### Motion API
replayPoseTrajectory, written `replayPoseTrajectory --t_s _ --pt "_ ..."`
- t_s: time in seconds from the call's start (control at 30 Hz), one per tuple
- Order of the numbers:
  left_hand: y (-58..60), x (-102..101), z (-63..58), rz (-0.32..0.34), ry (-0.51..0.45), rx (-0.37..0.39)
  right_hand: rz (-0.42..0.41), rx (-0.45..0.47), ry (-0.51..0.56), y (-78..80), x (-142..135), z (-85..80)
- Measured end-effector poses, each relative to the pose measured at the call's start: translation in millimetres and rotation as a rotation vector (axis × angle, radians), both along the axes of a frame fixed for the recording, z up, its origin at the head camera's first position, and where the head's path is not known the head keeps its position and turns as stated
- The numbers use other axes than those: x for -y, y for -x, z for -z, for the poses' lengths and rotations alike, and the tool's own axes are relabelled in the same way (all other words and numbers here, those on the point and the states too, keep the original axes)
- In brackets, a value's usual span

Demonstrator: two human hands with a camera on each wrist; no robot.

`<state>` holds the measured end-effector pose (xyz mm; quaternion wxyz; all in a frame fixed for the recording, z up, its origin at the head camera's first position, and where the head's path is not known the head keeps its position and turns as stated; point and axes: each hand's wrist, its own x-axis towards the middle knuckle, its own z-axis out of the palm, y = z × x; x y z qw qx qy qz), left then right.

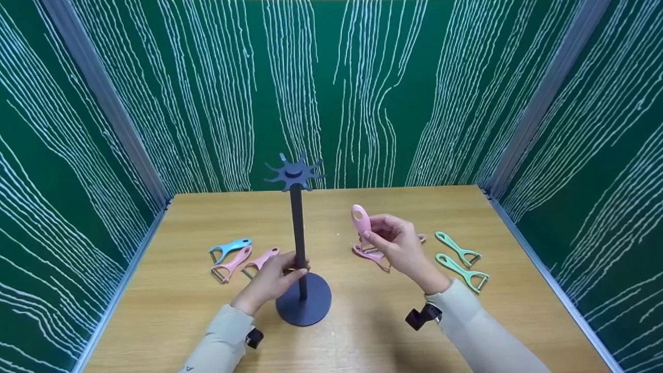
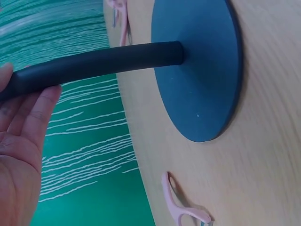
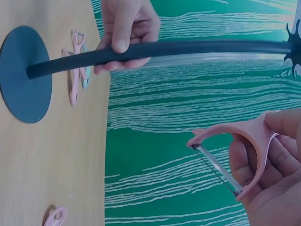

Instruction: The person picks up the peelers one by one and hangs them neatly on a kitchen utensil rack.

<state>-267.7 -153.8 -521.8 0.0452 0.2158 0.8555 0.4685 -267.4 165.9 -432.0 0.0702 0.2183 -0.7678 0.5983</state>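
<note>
A dark stand point(image 1: 298, 223) rises from a round base point(image 1: 303, 311) and carries a star-shaped hook top point(image 1: 294, 173). My left hand point(image 1: 272, 277) grips its pole low down, thumb and fingers around it, as the right wrist view also shows. To the right of the pole, my right hand point(image 1: 401, 243) holds a pink peeler point(image 1: 360, 218) above the table, its handle end with the hole pointing up. In the right wrist view the held peeler's blade point(image 3: 216, 169) faces away from the palm. No peeler hangs on the hooks.
Left of the stand lie a blue peeler point(image 1: 230, 248) and two pink peelers, one point(image 1: 231, 264) beside the blue. Under my right hand lies another pink peeler point(image 1: 370, 255), partly hidden. Two green peelers point(image 1: 458, 248) lie farther right. Patterned green walls point(image 1: 331, 93) enclose the wooden table point(image 1: 207, 321).
</note>
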Motion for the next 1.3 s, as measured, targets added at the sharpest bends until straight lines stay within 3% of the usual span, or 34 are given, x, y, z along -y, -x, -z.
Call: replayPoseTrajectory --t_s 0.47,0.77,1.1,1.3 --pt "-2.5 -2 5.3 0.021 -0.001 -0.132 -0.085 -0.114 0.052 -15.9 20 -19.9" --pt "-0.8 -2 6.4 0.018 0.01 -0.122 -0.18 -0.215 0.118 -27.2 35 -34.1" --pt "-1.2 -2 6.9 0.007 0.026 -0.079 -0.207 -0.226 0.142 -37.1 49 -52.2" --pt "-1.9 -2 6.6 0.009 0.021 -0.111 -0.225 -0.247 0.147 -38.1 58 -63.5"
